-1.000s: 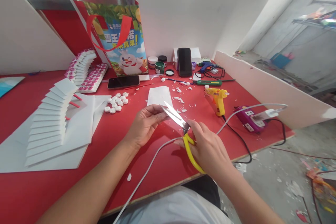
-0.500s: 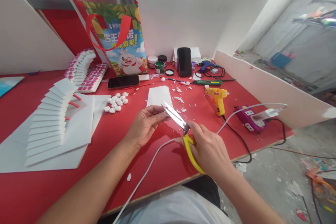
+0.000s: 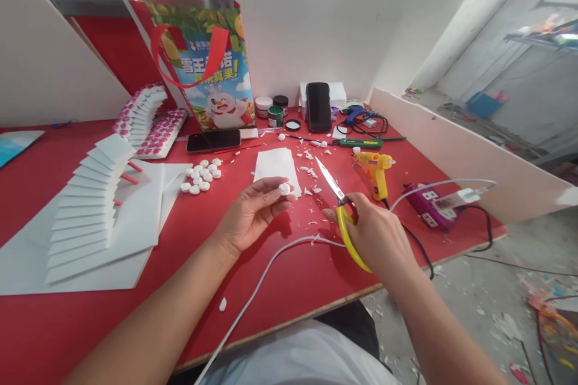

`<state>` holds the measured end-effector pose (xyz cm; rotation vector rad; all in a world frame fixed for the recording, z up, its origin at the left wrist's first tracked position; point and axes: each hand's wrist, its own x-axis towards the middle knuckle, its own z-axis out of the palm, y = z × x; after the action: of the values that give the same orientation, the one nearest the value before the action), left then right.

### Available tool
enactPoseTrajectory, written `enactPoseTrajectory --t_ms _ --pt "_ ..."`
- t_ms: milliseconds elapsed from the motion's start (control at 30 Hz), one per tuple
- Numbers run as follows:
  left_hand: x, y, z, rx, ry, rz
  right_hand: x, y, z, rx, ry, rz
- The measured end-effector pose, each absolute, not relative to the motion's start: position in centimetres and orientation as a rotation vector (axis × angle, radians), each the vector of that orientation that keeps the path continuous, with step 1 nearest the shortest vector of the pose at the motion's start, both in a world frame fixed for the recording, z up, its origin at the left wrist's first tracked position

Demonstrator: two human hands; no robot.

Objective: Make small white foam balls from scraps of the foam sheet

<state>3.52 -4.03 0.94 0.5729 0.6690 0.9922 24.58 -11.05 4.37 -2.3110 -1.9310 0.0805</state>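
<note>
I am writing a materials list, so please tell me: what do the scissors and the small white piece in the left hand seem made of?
Scissors: blades of polished metal, by their silvery shine; yellow handle probably smooth plastic, by its even colour. Small white piece: perhaps matte foam, by its plain white look; clay or plastic is possible.

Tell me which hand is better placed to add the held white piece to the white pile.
Left, I'd judge: the left hand pinches the white piece and is nearer the pile, while the right hand holds the yellow-handled scissors, farther off.
</note>
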Motion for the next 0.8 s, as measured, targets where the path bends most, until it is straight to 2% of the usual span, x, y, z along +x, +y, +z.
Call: enactPoseTrajectory --t_ms 600,667,733,800 --pt "2.5 -3.0 1.0 0.518 0.665 1.109 21.7 -3.4 4.7 -2.449 -2.161 0.059" --pt "2.3 -2.8 0.8 0.547 0.688 1.126 20.9 -3.3 6.0 -2.367 -2.180 0.074" --pt "2.1 -2.5 0.6 0.613 0.731 1.161 20.0 -3.1 7.2 -2.113 -2.166 0.094" --pt "1.8 -2.2 0.4 0.705 0.786 1.219 19.1 -2.5 7.8 -1.803 -2.087 0.305"
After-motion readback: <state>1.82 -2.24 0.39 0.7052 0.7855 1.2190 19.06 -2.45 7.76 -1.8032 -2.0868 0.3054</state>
